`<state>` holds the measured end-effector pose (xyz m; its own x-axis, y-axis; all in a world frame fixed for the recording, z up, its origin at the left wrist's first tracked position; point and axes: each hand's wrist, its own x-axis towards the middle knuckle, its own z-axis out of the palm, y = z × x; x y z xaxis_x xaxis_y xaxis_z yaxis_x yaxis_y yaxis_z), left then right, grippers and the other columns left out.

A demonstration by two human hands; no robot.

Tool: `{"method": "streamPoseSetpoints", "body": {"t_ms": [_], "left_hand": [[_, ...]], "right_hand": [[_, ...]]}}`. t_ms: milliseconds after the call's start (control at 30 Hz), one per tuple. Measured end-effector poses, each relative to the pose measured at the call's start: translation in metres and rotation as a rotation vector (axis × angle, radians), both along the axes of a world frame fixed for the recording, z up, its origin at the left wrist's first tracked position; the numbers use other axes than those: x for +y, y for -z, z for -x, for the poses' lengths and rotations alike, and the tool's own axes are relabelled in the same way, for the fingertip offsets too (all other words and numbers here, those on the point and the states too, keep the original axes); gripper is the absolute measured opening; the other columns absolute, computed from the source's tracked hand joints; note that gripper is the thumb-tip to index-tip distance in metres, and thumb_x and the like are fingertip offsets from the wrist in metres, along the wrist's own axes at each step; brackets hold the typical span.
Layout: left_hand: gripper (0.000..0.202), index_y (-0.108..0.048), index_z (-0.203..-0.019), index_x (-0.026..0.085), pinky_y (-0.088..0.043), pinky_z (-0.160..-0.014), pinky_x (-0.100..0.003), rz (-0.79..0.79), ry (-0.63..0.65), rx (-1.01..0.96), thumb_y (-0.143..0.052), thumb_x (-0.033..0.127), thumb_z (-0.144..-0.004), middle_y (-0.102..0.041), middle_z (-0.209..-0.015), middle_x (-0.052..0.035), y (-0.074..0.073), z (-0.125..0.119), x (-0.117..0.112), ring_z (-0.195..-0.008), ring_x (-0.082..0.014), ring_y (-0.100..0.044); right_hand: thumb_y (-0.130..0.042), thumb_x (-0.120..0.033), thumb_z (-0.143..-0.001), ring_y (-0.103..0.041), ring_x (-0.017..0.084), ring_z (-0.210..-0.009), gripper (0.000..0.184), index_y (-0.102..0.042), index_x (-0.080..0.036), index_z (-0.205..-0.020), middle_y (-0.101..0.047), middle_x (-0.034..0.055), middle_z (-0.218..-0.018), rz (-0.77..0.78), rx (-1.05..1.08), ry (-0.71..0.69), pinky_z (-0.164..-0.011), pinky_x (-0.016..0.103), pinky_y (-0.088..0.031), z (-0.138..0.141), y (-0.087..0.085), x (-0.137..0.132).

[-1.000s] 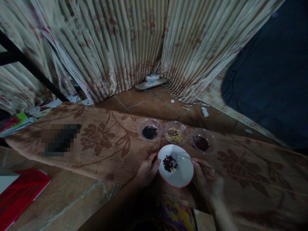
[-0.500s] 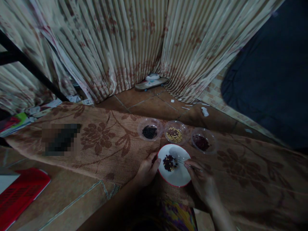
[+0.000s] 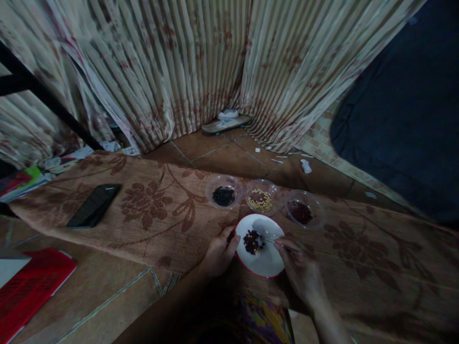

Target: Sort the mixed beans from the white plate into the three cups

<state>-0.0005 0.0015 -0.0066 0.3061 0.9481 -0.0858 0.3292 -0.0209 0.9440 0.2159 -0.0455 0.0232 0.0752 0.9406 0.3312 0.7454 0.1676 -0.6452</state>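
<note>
A white plate with a red rim (image 3: 267,260) lies on a brown flowered cloth (image 3: 154,215) and carries a small heap of mixed beans (image 3: 253,241). My left hand (image 3: 218,253) grips the plate's left edge with the thumb on the rim. My right hand (image 3: 299,270) is closed on thin metal tweezers (image 3: 278,243), whose tips point left into the heap. Beyond the plate stand three clear cups: black beans (image 3: 223,196), pale yellow beans (image 3: 260,200) and dark red beans (image 3: 301,211).
A black phone (image 3: 93,205) lies on the cloth at the left. A red book (image 3: 34,284) rests on the tiled floor. Striped curtains (image 3: 201,62) hang behind, with a sandal (image 3: 225,122) at their foot. A dark blue fabric mass (image 3: 405,110) fills the right.
My right hand has moved left along the plate's right side, carrying the tweezers' tips in to the bean heap. My left hand and the plate have stayed put.
</note>
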Motion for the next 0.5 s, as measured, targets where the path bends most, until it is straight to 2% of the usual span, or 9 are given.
{"method": "streamPoseSetpoints", "body": {"t_ms": [233, 500], "left_hand": [[0.035, -0.053, -0.121, 0.02, -0.048, -0.081, -0.027, 0.005, 0.01, -0.012, -0.042, 0.036, -0.092, -0.069, -0.104, -0.0048, -0.0009, -0.0001, 0.0002, -0.091, -0.0186, -0.064], [0.035, -0.055, -0.121, 0.02, -0.048, -0.08, -0.027, 0.016, -0.01, 0.008, -0.043, 0.036, -0.091, -0.07, -0.103, -0.0047, -0.0003, 0.0003, -0.0004, -0.089, -0.0189, -0.065]], "right_hand": [[-0.05, -0.034, -0.088, -0.065, 0.017, -0.086, 0.019, -0.064, -0.022, -0.087, -0.068, 0.0042, -0.091, 0.036, 0.025, 0.006, -0.075, 0.027, -0.05, -0.0006, -0.002, -0.0006], [-0.051, -0.032, -0.088, -0.065, 0.016, -0.085, 0.017, -0.065, -0.022, -0.086, -0.069, 0.0032, -0.089, -0.011, -0.01, -0.003, -0.075, 0.026, -0.05, 0.0015, -0.0048, 0.0008]]}}
